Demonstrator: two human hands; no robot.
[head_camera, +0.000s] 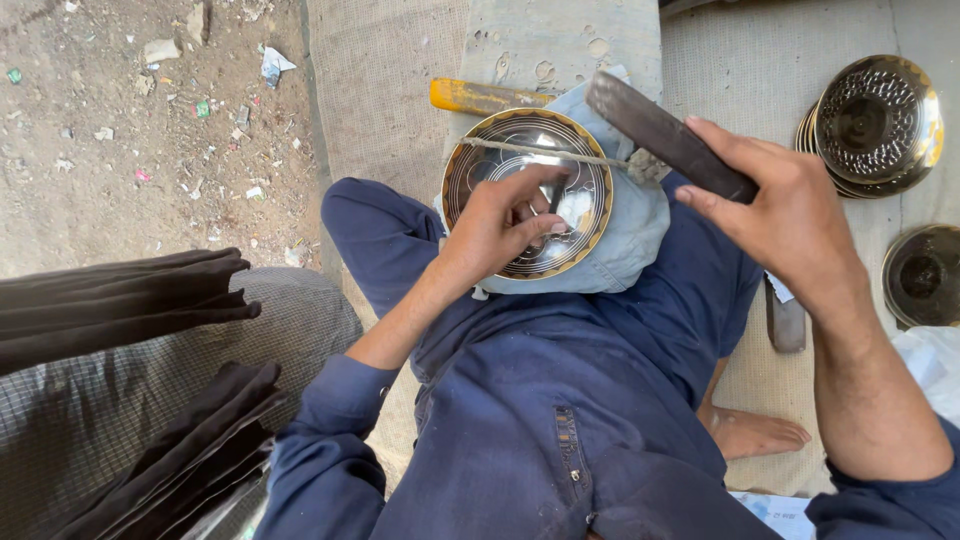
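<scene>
A round engraved metal plate (470, 160) with a brass-coloured rim rests on a pale blue cloth (630, 235) over my raised knee. My left hand (495, 225) lies on the plate and holds a thin metal punch (545, 153) that lies across its upper part. My right hand (780, 205) grips a dark flat bar (650, 130), raised just right of the plate, with its far end above the punch's right tip.
A stack of similar engraved plates (878, 125) sits at the upper right, and a darker dish (922, 277) below it. A yellow-handled tool (480, 97) lies beyond the plate. Dark folded cloths (130, 300) lie at the left. My bare foot (755, 433) rests on the woven mat (380, 90).
</scene>
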